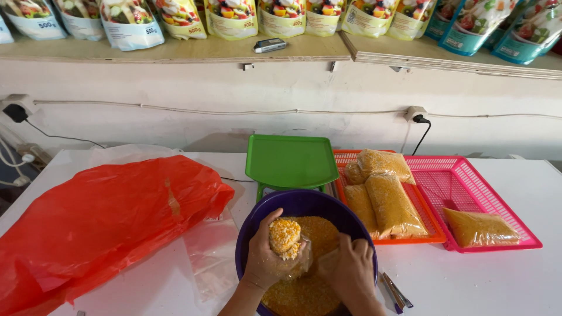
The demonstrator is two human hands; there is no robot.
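A purple bowl [253, 229] full of yellow corn kernels [319, 231] stands at the table's near edge. My left hand [264, 257] is over the bowl, closed around a small clear plastic bag [285, 236] packed with kernels. My right hand [349, 270] is beside it inside the bowl, fingers curled down on the bag's lower part and the kernels. Behind the bowl stands a green scale [290, 161] with a bare pan.
A big red plastic bag [99, 219] lies at the left. An orange tray [433, 234] holds three filled kernel bags [392, 202]; a pink tray [462, 181] holds one [480, 228]. A shelf [175, 51] above carries printed pouches. Tongs [397, 291] lie right of the bowl.
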